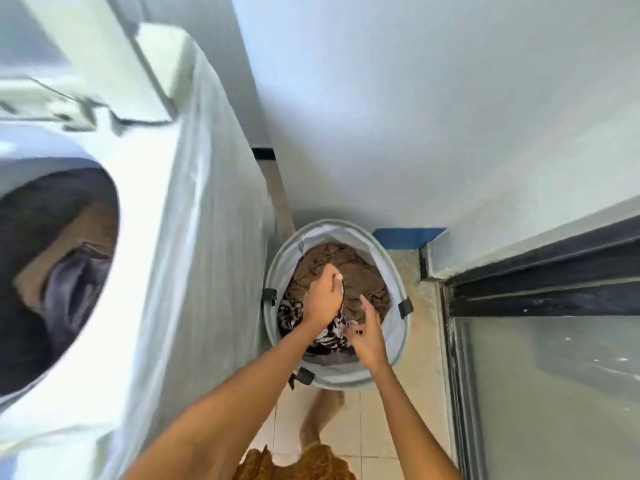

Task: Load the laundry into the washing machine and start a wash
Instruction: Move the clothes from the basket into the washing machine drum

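Both my arms are down in the laundry basket (398, 327), a round grey hamper standing on the tiled floor (426, 358) just beside the washing machine (194, 237). My left hand (323, 299) is curled into a fist around a bunch of fabric in the middle of the pile; something pale shows between the fingers, though I can't make out whether it belongs to the patterned piece or another garment. My right hand (367, 337) is just beside it, hovering over the clothes with the index finger stretched forward and the other fingers loosely bent, holding nothing that I can see.

Inside the basket, a brown garment (363, 275) fills the far half, crumpled and heaped. A black-and-white patterned cloth (294, 317) lies on the near left side, running under my left wrist and across toward my right hand.

Over on my left, the washer's top opening is in view and blurred. Dark clothes (69, 282) already sit in the drum (20, 237), with a brownish piece among them.

A white wall (415, 116) rises behind the basket, and a dark-framed sliding door (540, 289) runs along my right.
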`<act>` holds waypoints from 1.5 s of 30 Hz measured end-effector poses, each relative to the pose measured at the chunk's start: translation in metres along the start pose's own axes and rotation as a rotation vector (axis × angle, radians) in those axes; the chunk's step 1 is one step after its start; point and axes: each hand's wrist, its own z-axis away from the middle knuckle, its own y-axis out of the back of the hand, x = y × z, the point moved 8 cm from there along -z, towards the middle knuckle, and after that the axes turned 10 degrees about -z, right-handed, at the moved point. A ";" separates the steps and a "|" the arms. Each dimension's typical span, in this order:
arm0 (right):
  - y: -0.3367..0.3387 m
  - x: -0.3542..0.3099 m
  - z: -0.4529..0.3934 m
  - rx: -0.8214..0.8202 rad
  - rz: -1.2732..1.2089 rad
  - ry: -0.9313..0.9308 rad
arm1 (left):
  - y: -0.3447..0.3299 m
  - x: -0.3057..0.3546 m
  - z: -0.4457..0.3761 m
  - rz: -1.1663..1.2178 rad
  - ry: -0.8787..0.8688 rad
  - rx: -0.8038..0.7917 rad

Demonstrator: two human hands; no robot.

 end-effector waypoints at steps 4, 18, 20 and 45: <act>0.004 -0.070 0.034 -0.069 0.072 0.073 | 0.074 0.089 0.027 0.175 -0.176 0.027; 0.108 -0.408 0.185 0.312 -0.656 0.445 | 0.301 0.221 0.082 0.351 -0.427 -0.072; 0.108 -0.458 0.204 0.259 -0.642 0.541 | 0.314 0.224 0.079 0.303 -0.395 -0.099; 0.108 -0.572 0.261 -0.131 -1.363 0.873 | 0.358 0.251 0.098 -0.110 -0.494 -0.115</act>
